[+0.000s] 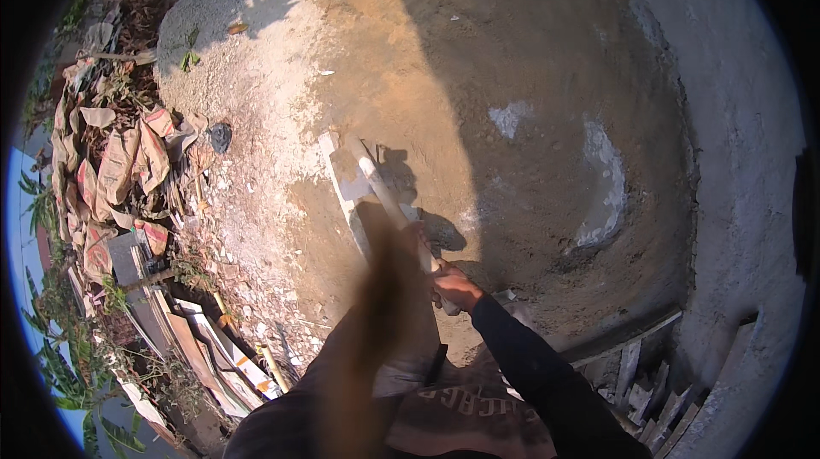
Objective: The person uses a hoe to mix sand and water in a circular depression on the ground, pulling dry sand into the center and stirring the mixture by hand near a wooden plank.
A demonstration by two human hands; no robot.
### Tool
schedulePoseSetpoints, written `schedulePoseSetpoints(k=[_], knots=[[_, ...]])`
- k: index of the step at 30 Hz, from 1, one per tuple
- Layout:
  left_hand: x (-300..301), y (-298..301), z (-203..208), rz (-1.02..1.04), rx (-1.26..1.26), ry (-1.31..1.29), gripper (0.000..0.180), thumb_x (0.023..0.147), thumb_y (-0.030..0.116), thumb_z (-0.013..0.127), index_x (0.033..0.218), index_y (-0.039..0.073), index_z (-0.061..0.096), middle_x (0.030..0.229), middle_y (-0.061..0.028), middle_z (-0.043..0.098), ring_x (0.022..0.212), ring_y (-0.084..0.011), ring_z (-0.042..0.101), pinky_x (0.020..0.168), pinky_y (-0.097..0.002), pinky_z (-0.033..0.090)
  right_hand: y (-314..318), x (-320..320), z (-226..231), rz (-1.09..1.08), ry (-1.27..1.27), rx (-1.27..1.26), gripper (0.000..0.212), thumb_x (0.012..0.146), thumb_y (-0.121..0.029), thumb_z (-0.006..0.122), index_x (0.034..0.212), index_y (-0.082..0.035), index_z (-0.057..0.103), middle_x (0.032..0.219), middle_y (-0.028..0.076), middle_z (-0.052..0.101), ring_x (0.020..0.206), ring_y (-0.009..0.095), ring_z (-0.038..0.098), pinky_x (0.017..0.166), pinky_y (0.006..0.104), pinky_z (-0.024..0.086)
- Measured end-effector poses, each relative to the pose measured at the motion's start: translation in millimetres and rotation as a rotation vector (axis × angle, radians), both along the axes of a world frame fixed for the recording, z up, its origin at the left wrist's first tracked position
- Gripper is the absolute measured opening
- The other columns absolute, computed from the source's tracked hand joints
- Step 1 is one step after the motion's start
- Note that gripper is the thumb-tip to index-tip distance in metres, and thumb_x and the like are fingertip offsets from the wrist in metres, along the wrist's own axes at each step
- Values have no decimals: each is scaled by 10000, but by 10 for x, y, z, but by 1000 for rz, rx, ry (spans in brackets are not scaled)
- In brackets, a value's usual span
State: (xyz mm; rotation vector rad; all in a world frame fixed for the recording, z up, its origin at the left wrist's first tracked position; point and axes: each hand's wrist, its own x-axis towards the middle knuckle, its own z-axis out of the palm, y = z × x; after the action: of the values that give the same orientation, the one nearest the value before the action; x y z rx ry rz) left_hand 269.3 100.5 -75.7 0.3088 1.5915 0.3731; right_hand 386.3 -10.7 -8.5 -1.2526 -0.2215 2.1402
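A hoe with a pale wooden handle [382, 190] and a flat grey metal blade [344, 179] rests with its blade on a big mound of brown sand [478, 75]. My right hand [456, 286], at the end of a dark sleeve, grips the near end of the handle. My left hand [401, 241] is blurred by motion and sits higher on the handle, apparently wrapped around it. Both forearms come up from the lower edge.
Torn paper sacks [128, 160] and rubble lie at the left. Boards and planks [205, 348] are stacked at the lower left. White cement patches [602, 186] mark the sand at the right, beside a grey plastered wall [735, 117]. Wood scraps [649, 391] lie at the lower right.
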Motion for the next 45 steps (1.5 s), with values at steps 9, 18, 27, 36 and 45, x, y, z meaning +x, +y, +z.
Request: schedulePoseSetpoints(k=[9,18,27,36,45], knots=[[377,1752,-2154,-213,-279,-44,145,875,191,600,851,58,547,688,-65,538,603,-247,574,566,-394,509,1779,408,-1916,83,-57,-178,262,863,-261,607,795,-8,602,698,99,612,571,201,604,486,372,458],[1401,296,-729,194,-394,-395,211,824,174,675,858,100,480,806,-18,426,660,-156,463,582,-359,442,699,1365,-14,368,-468,-295,382,911,-234,585,1174,22,480,945,235,622,868,350,649,694,430,513],[1835,15,1016,120,-532,-633,245,853,210,728,867,118,501,697,12,494,566,-139,508,509,-333,442,-79,1354,1410,471,-704,-84,406,801,-191,719,1148,-31,584,1088,295,500,907,386,619,771,425,506],[792,2047,-1257,14,-105,-235,138,872,166,626,837,78,527,668,-7,467,541,-143,473,495,-291,442,1824,703,-1372,163,-310,39,530,789,-247,697,1182,34,480,891,206,650,721,283,667,651,367,524],[1595,1970,-2145,49,-158,-388,102,858,103,516,788,78,445,673,-25,441,564,-175,447,535,-324,431,1991,1700,-1549,312,-397,-112,242,880,-228,622,825,8,613,627,81,587,530,169,582,477,348,478]])
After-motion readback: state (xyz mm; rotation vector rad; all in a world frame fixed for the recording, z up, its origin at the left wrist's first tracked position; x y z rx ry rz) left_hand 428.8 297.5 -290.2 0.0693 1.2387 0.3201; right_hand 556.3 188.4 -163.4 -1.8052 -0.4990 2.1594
